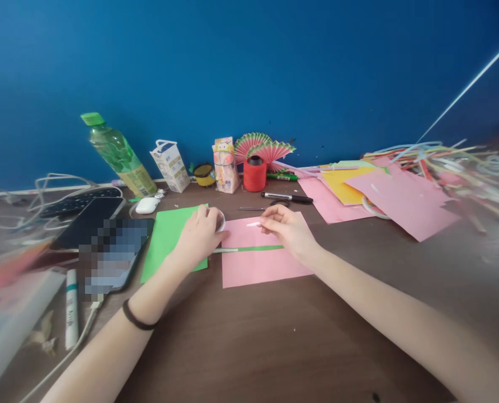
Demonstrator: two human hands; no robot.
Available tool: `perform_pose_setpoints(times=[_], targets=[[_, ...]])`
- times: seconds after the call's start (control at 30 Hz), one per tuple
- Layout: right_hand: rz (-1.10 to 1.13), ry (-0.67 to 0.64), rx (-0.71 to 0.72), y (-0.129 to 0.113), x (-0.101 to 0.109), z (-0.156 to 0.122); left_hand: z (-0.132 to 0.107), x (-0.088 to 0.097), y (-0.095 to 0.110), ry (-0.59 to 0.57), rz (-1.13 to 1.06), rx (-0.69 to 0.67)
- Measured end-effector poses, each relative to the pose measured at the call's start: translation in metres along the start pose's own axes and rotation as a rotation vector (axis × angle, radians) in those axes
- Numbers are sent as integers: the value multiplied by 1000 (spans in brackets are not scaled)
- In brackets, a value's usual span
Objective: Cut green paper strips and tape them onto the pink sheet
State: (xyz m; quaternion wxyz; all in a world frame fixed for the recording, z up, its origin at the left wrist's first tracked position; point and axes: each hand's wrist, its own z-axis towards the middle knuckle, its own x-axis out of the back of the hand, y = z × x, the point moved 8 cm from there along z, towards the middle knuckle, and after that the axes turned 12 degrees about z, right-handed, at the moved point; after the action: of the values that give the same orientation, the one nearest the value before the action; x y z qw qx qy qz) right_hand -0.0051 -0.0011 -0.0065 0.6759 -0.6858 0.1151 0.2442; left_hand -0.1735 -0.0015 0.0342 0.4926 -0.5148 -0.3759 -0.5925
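Observation:
My left hand [199, 230] is closed around what looks like a roll of tape [221, 221], mostly hidden by the fingers. It is over the right part of a green sheet of paper [159, 238]. Between finger and thumb, my right hand [290, 229] pinches a small white strip [253, 224] above a pink sheet of paper [258, 271]. Across that pink sheet lies a narrow green strip [260, 248], with a pale, thin piece [225, 250] at its left end.
Behind the papers are a black marker [287, 197], a red thread spool [255, 174] and a pink paper fan [270, 149]. A green bottle [119, 154], a carton [172, 167] and a phone [119, 254] stand or lie left. Coloured papers [400, 193] are piled right.

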Motion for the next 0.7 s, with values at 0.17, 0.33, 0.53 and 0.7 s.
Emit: perform_pose_setpoints(times=[0.17,0.33,0.53,0.7], targets=[[-42,17,-28,1,-2,-4,-1,4,20,-137,-402,-84],[-164,-16,-7,-4,-10,-9,-5,-2,37,-309,-715,-102],[-519,-59,15,-19,-18,-11,-10,-8,39,-317,-700,-100],[-798,-56,-43,-32,-10,-7,-14,-13,51,-342,-643,-175]])
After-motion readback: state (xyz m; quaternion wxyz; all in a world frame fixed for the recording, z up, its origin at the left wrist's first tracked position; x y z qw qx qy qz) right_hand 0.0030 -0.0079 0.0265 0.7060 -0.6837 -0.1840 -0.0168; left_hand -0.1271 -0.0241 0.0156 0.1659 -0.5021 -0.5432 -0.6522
